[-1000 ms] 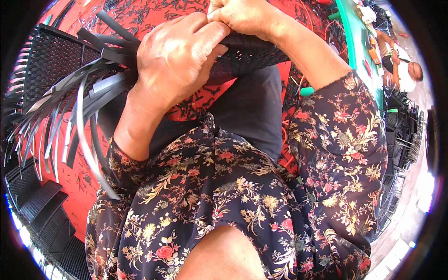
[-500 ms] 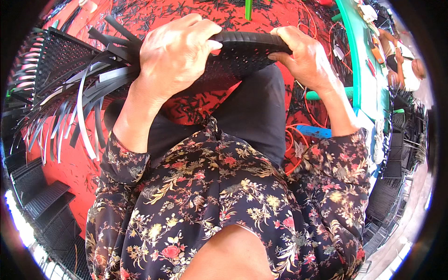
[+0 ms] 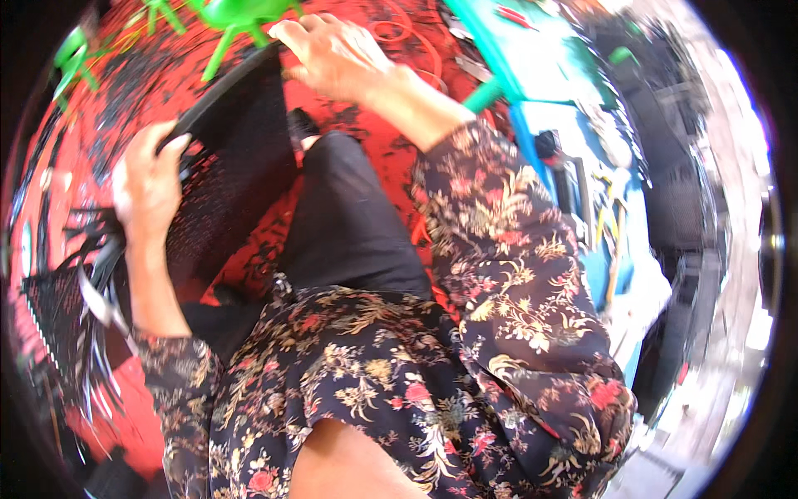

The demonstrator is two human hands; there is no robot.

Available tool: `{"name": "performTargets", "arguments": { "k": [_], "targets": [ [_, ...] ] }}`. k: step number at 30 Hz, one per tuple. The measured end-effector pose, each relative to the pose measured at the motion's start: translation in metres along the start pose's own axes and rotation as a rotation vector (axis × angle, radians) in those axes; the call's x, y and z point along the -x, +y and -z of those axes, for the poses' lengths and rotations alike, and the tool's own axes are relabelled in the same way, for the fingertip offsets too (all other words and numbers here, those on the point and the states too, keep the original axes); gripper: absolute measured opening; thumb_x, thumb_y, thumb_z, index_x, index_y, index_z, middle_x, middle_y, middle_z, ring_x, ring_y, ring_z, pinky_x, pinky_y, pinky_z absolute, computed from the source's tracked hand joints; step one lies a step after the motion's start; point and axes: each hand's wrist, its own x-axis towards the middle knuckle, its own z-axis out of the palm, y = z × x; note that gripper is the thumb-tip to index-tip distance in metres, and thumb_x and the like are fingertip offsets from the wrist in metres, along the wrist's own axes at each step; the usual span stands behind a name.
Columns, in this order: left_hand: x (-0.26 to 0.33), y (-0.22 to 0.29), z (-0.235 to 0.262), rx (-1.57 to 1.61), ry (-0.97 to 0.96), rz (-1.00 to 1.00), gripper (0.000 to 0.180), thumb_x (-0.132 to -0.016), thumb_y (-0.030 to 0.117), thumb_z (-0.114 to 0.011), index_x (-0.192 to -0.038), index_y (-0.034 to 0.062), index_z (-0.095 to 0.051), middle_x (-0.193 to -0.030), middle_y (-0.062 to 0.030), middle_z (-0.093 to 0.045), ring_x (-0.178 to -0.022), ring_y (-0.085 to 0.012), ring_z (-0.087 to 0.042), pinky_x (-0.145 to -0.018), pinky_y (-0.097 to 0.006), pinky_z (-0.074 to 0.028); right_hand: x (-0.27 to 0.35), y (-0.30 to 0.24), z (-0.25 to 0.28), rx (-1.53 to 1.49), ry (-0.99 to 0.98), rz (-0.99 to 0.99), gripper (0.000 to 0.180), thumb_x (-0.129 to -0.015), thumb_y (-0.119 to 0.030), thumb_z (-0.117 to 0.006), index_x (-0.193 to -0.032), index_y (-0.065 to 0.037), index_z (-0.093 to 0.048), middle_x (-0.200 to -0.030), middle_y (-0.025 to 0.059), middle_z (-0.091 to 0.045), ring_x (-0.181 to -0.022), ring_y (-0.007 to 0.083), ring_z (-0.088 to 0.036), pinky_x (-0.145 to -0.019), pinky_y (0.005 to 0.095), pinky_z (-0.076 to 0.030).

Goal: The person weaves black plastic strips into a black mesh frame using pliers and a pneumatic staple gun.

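Observation:
A black woven panel (image 3: pixel 237 166) stands tilted in front of my legs, its upper edge rising to the right. My left hand (image 3: pixel 151 183) is closed around its left end, thumb over the top edge. At the upper right corner my right hand (image 3: pixel 337 60) has the edge between its fingers and thumb, somewhat blurred. Long black and grey strips (image 3: pixel 104 249) hang beside my left wrist; where they are fastened is hidden. Another dark woven piece (image 3: pixel 54 312) lies to the left of them.
Green stools (image 3: pixel 241 12) stand beyond the panel. On the right are a green table (image 3: pixel 553 54) and a pale blue surface (image 3: pixel 594 274) with yellow-handled pliers (image 3: pixel 611 224) and other tools. Black scraps and an orange cable (image 3: pixel 420 41) lie on the red floor.
The view has swung, bringing stools and tools into sight. The panel has tilted more upright, its right end raised; my left hand sits lower and my right hand higher, both still at its edge.

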Motion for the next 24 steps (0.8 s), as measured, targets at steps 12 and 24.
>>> {"name": "performTargets", "arguments": {
  "k": [12, 24],
  "targets": [
    [0.026, 0.006, -0.014, -0.004, 0.198, -0.175, 0.031, -0.076, 0.007, -0.071, -0.103, 0.0098, -0.056, -0.081, -0.0091, -0.064, -0.070, -0.0281, -0.064, -0.060, -0.037, -0.051, 0.406, 0.161, 0.124, 0.371, -0.237, -1.318, 0.107, -0.063, -0.055, -0.077, -0.137, 0.010, -0.037, -0.132, 0.0303, -0.049, -0.123, 0.0396, -0.049, -0.104, 0.0429, -0.037],
    [0.030, 0.012, -0.037, 0.067, 0.117, 0.018, 0.022, -0.075, 0.008, -0.069, -0.096, 0.0070, -0.064, -0.084, -0.0109, -0.064, -0.078, -0.0308, -0.064, -0.070, -0.038, -0.050, 0.385, 0.146, 0.125, -0.110, -0.052, -1.506, 0.022, -0.069, -0.010, -0.061, -0.077, 0.008, -0.051, -0.057, 0.0102, -0.054, -0.042, 0.0190, -0.053, -0.042, 0.0307, -0.044]
  ]
}}
